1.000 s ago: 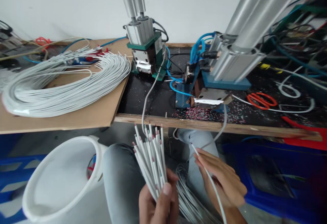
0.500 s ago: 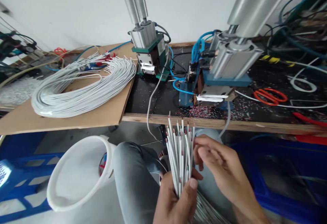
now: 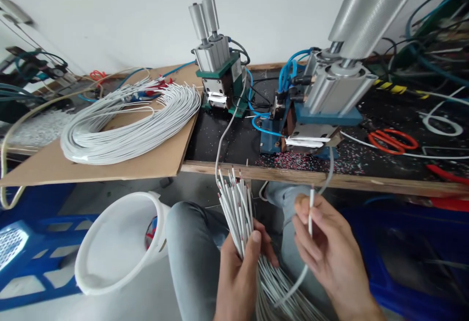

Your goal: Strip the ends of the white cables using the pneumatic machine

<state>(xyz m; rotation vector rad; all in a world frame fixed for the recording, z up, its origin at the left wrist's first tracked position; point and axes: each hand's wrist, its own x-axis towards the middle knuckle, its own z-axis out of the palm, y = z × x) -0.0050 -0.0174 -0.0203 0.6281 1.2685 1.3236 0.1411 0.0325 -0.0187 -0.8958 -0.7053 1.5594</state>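
My left hand [image 3: 240, 267] is closed round a bundle of white cables [image 3: 236, 206] whose ends fan upward, red cores showing at the tips. My right hand [image 3: 324, 243] pinches a single white cable [image 3: 310, 208] between thumb and fingers, its end pointing up just below the bench edge. The cable trails down past my knee to the loose cables in my lap. Straight ahead on the bench stands a blue pneumatic machine [image 3: 311, 116], with a green pneumatic machine [image 3: 220, 79] behind it to the left.
A large coil of white cables [image 3: 128, 120] lies on a cardboard sheet [image 3: 154, 162] at the left. A white bucket [image 3: 117, 243] stands beside my left knee. Orange scissors [image 3: 394, 141] lie at the right of the bench. Blue crates [image 3: 403, 252] sit underneath.
My right hand went to the bundle, drew one cable out and moved right with it held upright. The left hand has tilted the bundle back to the left.
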